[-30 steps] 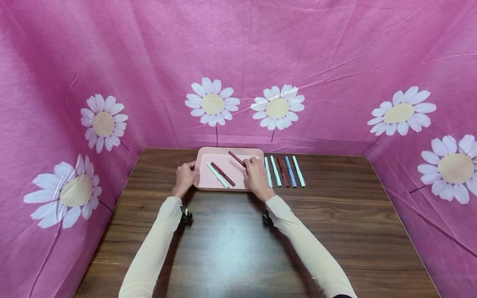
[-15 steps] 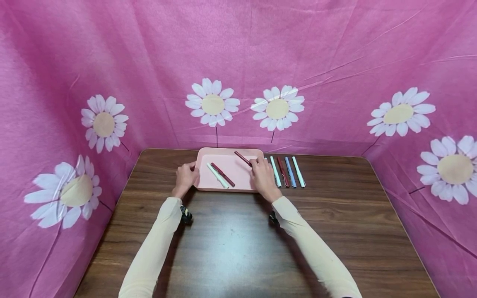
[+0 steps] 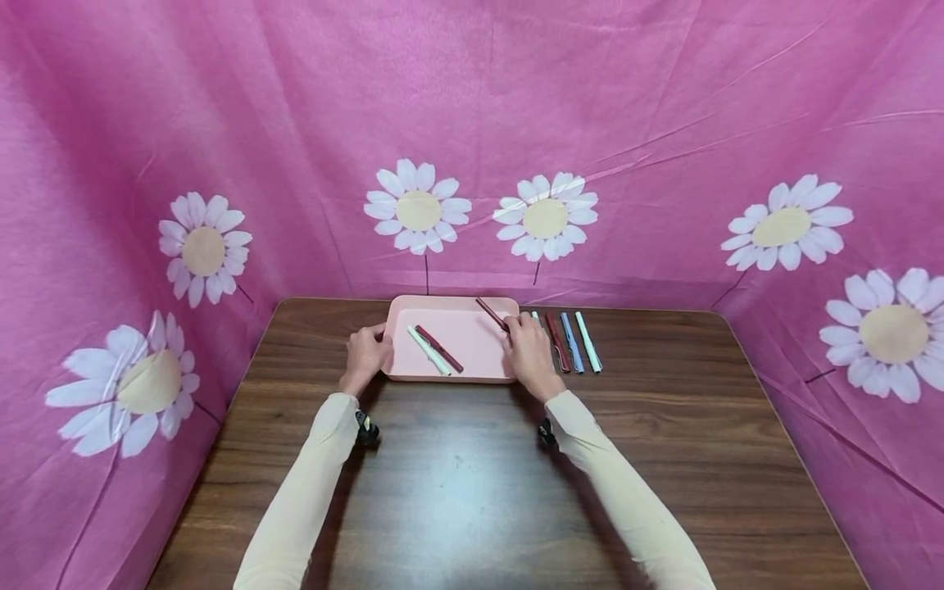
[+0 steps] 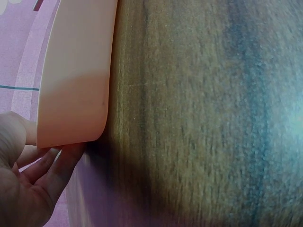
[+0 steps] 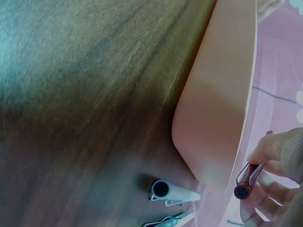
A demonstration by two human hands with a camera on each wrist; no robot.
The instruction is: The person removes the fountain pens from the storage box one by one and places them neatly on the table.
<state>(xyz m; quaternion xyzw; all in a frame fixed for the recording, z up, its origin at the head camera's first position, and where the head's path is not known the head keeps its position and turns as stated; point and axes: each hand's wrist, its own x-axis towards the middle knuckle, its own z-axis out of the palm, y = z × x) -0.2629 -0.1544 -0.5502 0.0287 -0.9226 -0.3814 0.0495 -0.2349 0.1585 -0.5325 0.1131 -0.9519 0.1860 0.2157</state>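
A: Head view?

B: A dark red pen (image 3: 490, 313) is pinched by the right hand (image 3: 529, 351) over the right end of the pink tray (image 3: 475, 344); its left end is gripped by the left hand (image 3: 366, 354). Two pens (image 3: 428, 351) are laid inside, further pens (image 3: 571, 340) to its right.

A: Left wrist?

B: The grip is seen beside the tray's corner.

A: Right wrist?

B: The held pen's end is marked with a cross.

Long cream sleeves (image 3: 301, 492) — pair of small black wrist devices (image 3: 366, 429).

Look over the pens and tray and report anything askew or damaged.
Askew: the mint pen and dark red pen lying in the tray slant across it, unlike the neat row of pens alongside. No damage shows.
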